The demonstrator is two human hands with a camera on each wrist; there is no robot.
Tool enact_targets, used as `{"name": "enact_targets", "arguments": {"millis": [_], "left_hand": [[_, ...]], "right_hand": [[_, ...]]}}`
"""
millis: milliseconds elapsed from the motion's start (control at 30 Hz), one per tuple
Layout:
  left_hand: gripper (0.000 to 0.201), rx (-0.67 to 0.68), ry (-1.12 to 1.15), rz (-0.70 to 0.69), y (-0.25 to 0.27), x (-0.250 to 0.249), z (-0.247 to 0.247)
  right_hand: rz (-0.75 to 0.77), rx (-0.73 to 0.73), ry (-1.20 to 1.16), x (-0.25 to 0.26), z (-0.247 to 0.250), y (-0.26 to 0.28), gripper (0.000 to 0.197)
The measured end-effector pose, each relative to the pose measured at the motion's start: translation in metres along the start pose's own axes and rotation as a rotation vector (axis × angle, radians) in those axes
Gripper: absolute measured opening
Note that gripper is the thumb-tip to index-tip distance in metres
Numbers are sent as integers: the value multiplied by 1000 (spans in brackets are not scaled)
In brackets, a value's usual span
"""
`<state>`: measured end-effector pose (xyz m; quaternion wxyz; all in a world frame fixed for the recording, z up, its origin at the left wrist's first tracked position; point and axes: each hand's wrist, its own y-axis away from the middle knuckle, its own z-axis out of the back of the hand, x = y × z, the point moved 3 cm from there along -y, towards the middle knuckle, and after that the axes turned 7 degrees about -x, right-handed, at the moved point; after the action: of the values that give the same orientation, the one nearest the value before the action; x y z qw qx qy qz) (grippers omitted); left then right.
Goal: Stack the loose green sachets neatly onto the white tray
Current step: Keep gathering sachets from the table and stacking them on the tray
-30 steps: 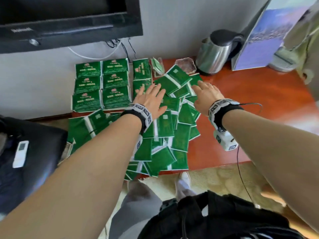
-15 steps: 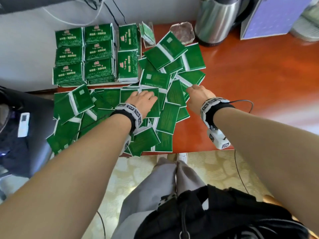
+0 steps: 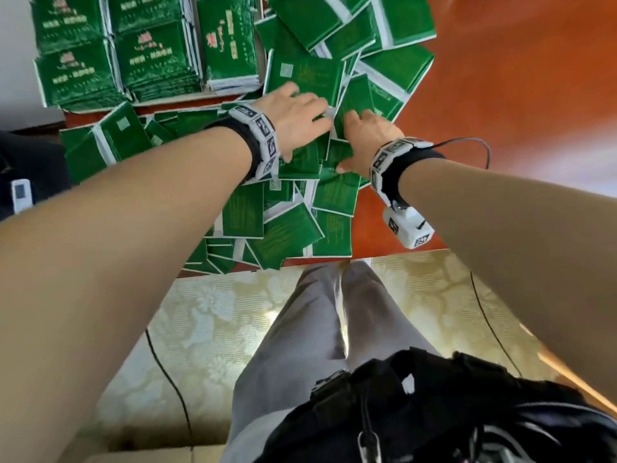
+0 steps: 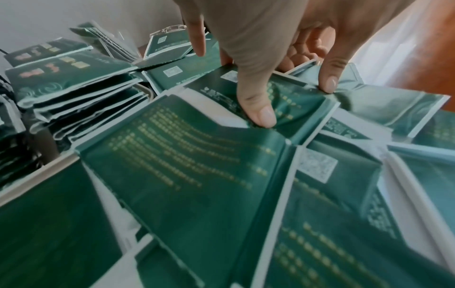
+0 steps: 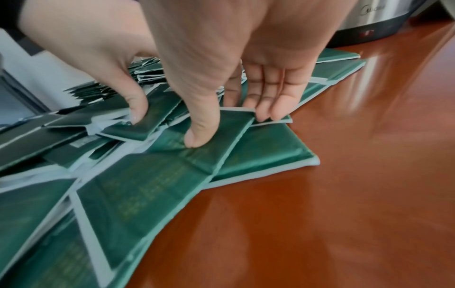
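**A:** Hands first — what are they doing?

**B:** Both are down in the loose sachets (image 3: 290, 228), close together near the middle of the pile. My left hand (image 3: 297, 118) has its thumb and fingertips pressed into one sachet, puckering the foil; I judge it a pinch just beginning. My right hand (image 3: 364, 135) has its thumb on top of another sachet and its fingers (image 5: 273, 103) curled at that sachet's far edge, so it is grasping that one.

**A:** And where do they go?

**B:** Onto the tray (image 3: 187, 96), far left, against the wall. Only its near white rim shows from the head view; the rest is covered.

**A:** Covered by what?

**B:** Stacks (image 3: 150, 55) of sachets, printed faces up, set side by side in rows. Another stack (image 3: 230, 45) stands at their right. Those look tidy and finished.

**A:** So how much is left?

**B:** Plenty, I'd say. The loose pile spreads across the table (image 3: 517, 95) from the near edge up to the tray, overlapping at all angles, most lying back side up. It looks at least as large as what is stacked.

**A:** Anything else around?

**B:** A kettle (image 5: 384, 21) stands at the far right, apart from the pile.
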<state>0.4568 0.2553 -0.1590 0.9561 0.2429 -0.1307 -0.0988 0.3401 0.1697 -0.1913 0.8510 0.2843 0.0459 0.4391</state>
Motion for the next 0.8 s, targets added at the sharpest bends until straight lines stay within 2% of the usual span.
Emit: {"name": "enact_targets", "arguments": {"millis": [200, 433, 467, 533, 600, 633, 800], "left_hand": [[83, -29, 38, 19, 5, 7, -10], [93, -25, -134, -57, -3, 10, 14], [90, -6, -146, -80, -6, 10, 16], [73, 67, -101, -85, -12, 9, 20], [50, 163, -28, -22, -17, 8, 24], [46, 200, 1, 11, -18, 9, 27], [49, 194, 105, 120, -35, 10, 46]], "right_hand": [[-52, 48, -26, 2, 1, -6, 59], [-134, 69, -89, 1, 13, -2, 62], [-147, 61, -109, 0, 16, 0, 62], [-179, 47, -146, -6, 22, 6, 57], [-221, 26, -207, -16, 26, 15, 50], [-238, 10, -235, -22, 27, 20, 48], [-326, -70, -286, -62, 43, 41, 49]]}}
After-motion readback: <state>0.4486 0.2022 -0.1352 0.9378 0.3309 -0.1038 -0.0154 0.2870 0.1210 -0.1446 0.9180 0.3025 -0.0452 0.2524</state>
